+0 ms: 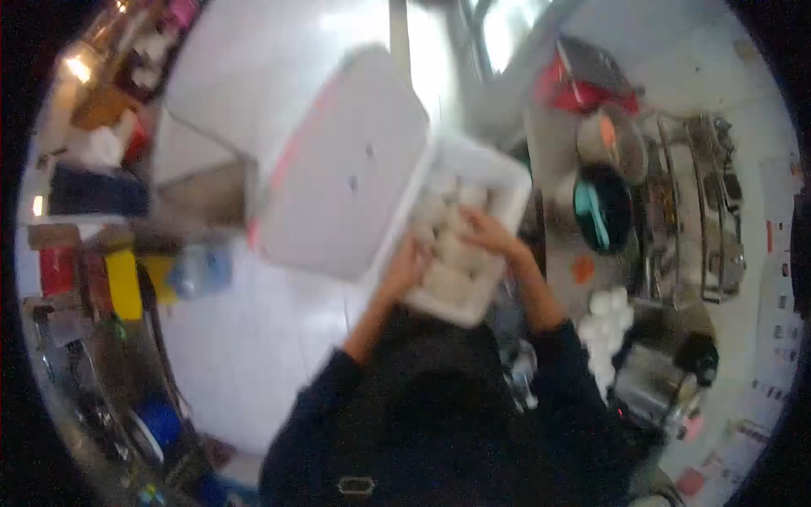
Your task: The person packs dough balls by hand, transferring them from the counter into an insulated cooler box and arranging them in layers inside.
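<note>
In the head view, pale, rounded, matte lumps (453, 284), blurred, sit packed close together in a white box (485, 160) in front of the person. The right hand (492, 233) has a loosely open grip, fingers stretched over the lumps; the left hand (409, 267) curls beside them, its grip too blurred to tell.

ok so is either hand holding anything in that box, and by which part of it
It cannot be told: the left hand and right hand are at the pale rounded lumps in the white rectangular box, but blur hides any grip.
</note>
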Demonstrator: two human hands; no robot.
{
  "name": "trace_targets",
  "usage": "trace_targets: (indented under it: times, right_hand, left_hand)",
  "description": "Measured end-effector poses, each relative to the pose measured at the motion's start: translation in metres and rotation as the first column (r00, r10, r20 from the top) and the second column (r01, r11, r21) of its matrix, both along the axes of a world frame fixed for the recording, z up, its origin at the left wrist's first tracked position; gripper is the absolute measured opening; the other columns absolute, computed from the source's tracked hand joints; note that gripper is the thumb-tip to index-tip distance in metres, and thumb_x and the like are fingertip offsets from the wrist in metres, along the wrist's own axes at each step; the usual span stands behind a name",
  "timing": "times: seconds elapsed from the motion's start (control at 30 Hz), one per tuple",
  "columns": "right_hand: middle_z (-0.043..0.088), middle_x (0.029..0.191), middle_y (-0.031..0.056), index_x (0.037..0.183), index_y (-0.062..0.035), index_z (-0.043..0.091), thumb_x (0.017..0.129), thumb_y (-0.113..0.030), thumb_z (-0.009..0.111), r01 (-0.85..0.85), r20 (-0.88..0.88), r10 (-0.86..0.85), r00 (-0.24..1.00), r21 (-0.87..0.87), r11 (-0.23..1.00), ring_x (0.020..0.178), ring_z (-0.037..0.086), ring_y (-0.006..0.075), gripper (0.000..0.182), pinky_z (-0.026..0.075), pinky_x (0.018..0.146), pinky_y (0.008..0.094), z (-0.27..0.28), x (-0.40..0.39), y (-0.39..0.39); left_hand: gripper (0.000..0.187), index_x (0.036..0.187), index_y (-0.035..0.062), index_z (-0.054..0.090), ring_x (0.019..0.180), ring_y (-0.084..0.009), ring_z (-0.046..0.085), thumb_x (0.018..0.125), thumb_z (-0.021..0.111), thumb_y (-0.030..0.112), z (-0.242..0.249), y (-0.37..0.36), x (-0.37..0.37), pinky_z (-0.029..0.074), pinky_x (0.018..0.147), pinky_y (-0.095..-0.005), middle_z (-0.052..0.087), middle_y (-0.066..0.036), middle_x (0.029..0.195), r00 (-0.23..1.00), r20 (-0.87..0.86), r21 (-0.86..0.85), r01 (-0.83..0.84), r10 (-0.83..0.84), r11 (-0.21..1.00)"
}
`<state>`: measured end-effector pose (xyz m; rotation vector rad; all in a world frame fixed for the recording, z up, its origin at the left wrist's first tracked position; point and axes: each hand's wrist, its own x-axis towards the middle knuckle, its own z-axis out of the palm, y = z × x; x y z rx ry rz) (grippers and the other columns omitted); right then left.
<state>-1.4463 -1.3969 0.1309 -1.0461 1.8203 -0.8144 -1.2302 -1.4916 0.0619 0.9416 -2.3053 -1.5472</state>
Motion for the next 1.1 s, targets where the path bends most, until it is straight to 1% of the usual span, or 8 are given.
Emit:
trace_targets:
  times: [0.07, 0.23, 0.43, 0.53, 0.57, 0.73, 0.9, 1.1]
  right_hand:
    - [0.05, 0.125, 0.0125, 0.134, -0.0031, 0.038, 0.084, -0.018, 0.063, 0.323, 0.361, -0.294, 0.885, -0.022, 0.946, 0.113, 0.049, 0.0199, 0.058, 0.046, 0.09, 0.0335, 0.036, 0.008, 0.014]
    - [0.056, 0.116, 0.0087, 0.128, -0.0031, 0.044, 0.086, -0.021, 0.062, 0.76, 0.436, -0.672, 0.598, -0.043, 0.648, 0.104, 0.054, 0.0165, 0.049, 0.047, 0.084, 0.0335, 0.073, 0.05, 0.098]
    - [0.056, 0.11, 0.0079, 0.127, -0.007, 0.045, 0.089, -0.022, 0.058, 0.973, 0.623, -0.75, 0.224, -0.103, 0.205, 0.097, 0.057, 0.0208, 0.043, 0.049, 0.082, 0.0348, 0.037, 0.115, 0.209]
    - [0.057, 0.108, 0.0067, 0.124, -0.0077, 0.047, 0.089, -0.023, 0.059, 0.996, 0.678, -0.73, 0.087, -0.059, 0.063, 0.095, 0.056, 0.0197, 0.041, 0.047, 0.077, 0.0327, 0.025, 0.138, 0.24]
    - [0.057, 0.108, 0.0062, 0.124, -0.008, 0.047, 0.089, -0.022, 0.059, 0.997, 0.684, -0.725, 0.076, -0.06, 0.047, 0.095, 0.056, 0.0193, 0.04, 0.046, 0.077, 0.0325, 0.025, 0.139, 0.247]
    - [0.056, 0.113, 0.0051, 0.123, -0.0079, 0.048, 0.088, -0.018, 0.059, 0.999, 0.607, -0.794, 0.02, -0.037, -0.004, 0.099, 0.054, 0.0187, 0.039, 0.044, 0.082, 0.0334, 0.054, 0.144, 0.281]
    - [0.057, 0.114, 0.006, 0.119, -0.0038, 0.053, 0.091, -0.019, 0.057, 0.952, 0.538, -0.832, -0.136, -0.162, -0.26, 0.102, 0.055, 0.0176, 0.033, 0.043, 0.09, 0.0337, 0.095, 0.16, 0.375]
    - [0.062, 0.098, 0.0046, 0.105, -0.0071, 0.059, 0.085, -0.019, 0.063, 0.713, 0.246, -0.756, -0.606, -0.253, -0.654, 0.086, 0.06, 0.0163, 0.024, 0.048, 0.075, 0.0304, 0.06, 0.244, 0.53]
  left_hand:
    - [0.061, 0.128, 0.005, 0.037, 0.098, -0.0334, 0.056, 0.082, 0.063, 0.034, -0.029, 0.004, -0.014, 0.044, 0.084, -0.0461, 0.052, -0.019, 0.116, 1.0, 0.012, -0.123, -0.021, 0.023, 0.992]
    - [0.077, 0.129, -0.0071, 0.035, 0.113, -0.0404, 0.047, 0.082, 0.059, 0.048, -0.018, 0.027, -0.074, 0.039, 0.095, -0.0449, 0.046, -0.029, 0.124, 0.978, 0.146, 0.145, 0.126, -0.147, 0.981]
    - [0.081, 0.128, -0.0117, 0.035, 0.115, -0.0412, 0.046, 0.083, 0.058, 0.051, -0.015, 0.025, -0.085, 0.038, 0.096, -0.0438, 0.046, -0.031, 0.122, 0.977, -0.008, 0.207, 0.208, -0.211, 0.956]
    - [0.079, 0.126, -0.0114, 0.037, 0.113, -0.0394, 0.048, 0.083, 0.056, 0.052, 0.045, 0.022, -0.073, 0.039, 0.095, -0.0435, 0.047, -0.028, 0.123, 0.962, 0.146, 0.181, 0.205, -0.233, 0.962]
    - [0.074, 0.12, -0.0097, 0.044, 0.111, -0.0376, 0.05, 0.084, 0.054, 0.054, 0.018, 0.025, -0.071, 0.039, 0.094, -0.0439, 0.05, -0.026, 0.12, 0.988, -0.069, 0.166, 0.147, -0.137, 0.975]
    - [0.061, 0.124, -0.0059, 0.042, 0.113, -0.0329, 0.048, 0.086, 0.052, 0.041, -0.026, 0.028, -0.078, 0.038, 0.095, -0.0416, 0.049, -0.021, 0.123, 0.981, 0.077, 0.041, 0.175, -0.178, 0.984]
    - [0.052, 0.127, -0.0028, 0.041, 0.116, -0.0279, 0.046, 0.086, 0.052, 0.027, -0.022, 0.0, -0.06, 0.037, 0.096, -0.0383, 0.046, -0.016, 0.126, 0.979, 0.039, 0.067, 0.196, -0.199, 0.978]
    - [0.046, 0.129, 0.0, 0.041, 0.117, -0.0228, 0.044, 0.087, 0.052, 0.013, 0.073, 0.023, -0.051, 0.038, 0.096, -0.0345, 0.045, -0.012, 0.128, 0.976, -0.2, 0.263, -0.031, 0.086, 0.964]
